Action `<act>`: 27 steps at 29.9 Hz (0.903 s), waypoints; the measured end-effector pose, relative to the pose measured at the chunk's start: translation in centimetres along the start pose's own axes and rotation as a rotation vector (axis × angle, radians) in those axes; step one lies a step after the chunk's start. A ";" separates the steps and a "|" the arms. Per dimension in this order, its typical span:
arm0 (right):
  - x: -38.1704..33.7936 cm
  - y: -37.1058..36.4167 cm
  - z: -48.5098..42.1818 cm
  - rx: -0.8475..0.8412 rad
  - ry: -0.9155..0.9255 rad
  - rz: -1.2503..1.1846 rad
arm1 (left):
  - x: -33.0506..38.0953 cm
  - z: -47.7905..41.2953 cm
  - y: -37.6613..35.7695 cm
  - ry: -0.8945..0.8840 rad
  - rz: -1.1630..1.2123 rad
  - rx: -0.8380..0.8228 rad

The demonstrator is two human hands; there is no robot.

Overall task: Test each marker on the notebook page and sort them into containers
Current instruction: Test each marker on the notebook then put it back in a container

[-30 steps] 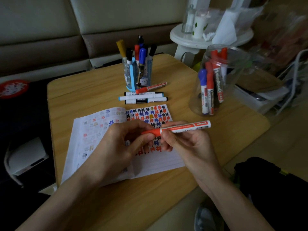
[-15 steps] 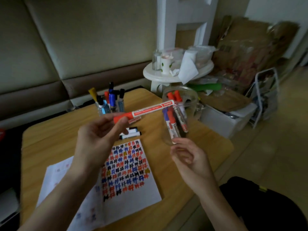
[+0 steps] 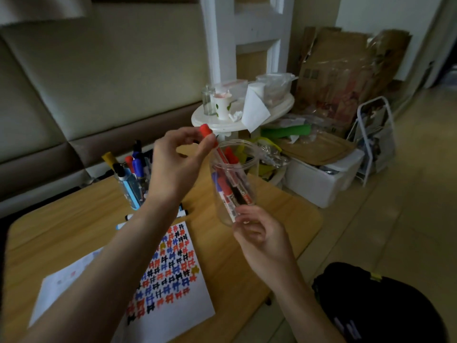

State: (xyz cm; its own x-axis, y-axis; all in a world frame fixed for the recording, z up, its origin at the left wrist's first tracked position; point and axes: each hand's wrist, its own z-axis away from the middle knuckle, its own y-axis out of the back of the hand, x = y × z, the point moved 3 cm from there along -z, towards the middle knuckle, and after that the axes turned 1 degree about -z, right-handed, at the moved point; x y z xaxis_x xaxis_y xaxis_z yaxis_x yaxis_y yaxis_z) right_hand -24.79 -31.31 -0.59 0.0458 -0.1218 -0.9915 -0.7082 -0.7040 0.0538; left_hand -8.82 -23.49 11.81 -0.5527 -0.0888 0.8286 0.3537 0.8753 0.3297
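Jar point(image 3: 221, 211) mouth is crowded: markers point(image 3: 231, 191) stand packed in it, and the left hand point(image 3: 176, 167) with its red marker point(image 3: 205, 132) sits right over the rim. Right hand point(image 3: 262, 236) blocks the near side. Bare worktop point(image 3: 235, 273) right of the notebook point(image 3: 178, 303) is free.

Red-capped marker point(image 3: 207, 136), clear jar point(image 3: 232, 184), red-blue-black-marked notebook page point(image 3: 168, 276)

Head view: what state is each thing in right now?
Red marker: capped, tilted, lower end in the jar's mouth.
Jar: upright, no lid, holding markers.
Notebook: open, flat on the table.
Left hand: pinches the red marker's cap end.
Right hand: fingers loosely curled by the jar's base, contact unclear.
Pen holder: upright, holding markers.
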 end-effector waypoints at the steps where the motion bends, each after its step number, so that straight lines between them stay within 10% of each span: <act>1: 0.0 0.0 0.0 -0.004 -0.001 0.002 | 0.0 -0.4 -0.7 -0.003 -0.025 -0.022; 27: 1.5 -3.4 0.1 -0.096 0.081 0.146 | -18.0 9.2 10.9 0.167 -0.509 -0.018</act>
State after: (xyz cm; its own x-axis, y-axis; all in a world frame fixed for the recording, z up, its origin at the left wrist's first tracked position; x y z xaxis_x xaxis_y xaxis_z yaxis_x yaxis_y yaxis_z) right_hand -22.42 -29.00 -2.24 0.0069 -0.2811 -0.9596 -0.6414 -0.7375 0.2114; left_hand -1.99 -7.99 -3.70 -0.5309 -0.5755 0.6221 0.0858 0.6938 0.7150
